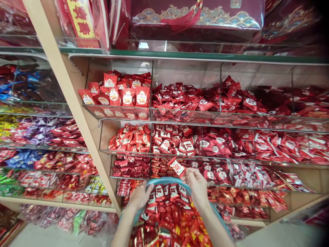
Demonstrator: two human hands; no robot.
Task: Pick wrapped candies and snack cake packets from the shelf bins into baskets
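My left hand (139, 196) grips the rim of a light blue basket (164, 180) that I hold low in front of me. The basket is heaped with several red and gold wrapped sweets (177, 219). My right hand (197, 183) hovers over the far side of the basket and pinches one red and white sweet packet (177, 167) between its fingertips. Just behind that packet is a glass bin of similar red sweets (172, 140).
Tiers of clear glass bins (185, 116) full of red wrapped sweets fill the shelving ahead. A slanted wooden post (74, 103) separates them from bins of purple, blue and green sweets (33, 130) at left. Red gift boxes (195, 17) sit on top.
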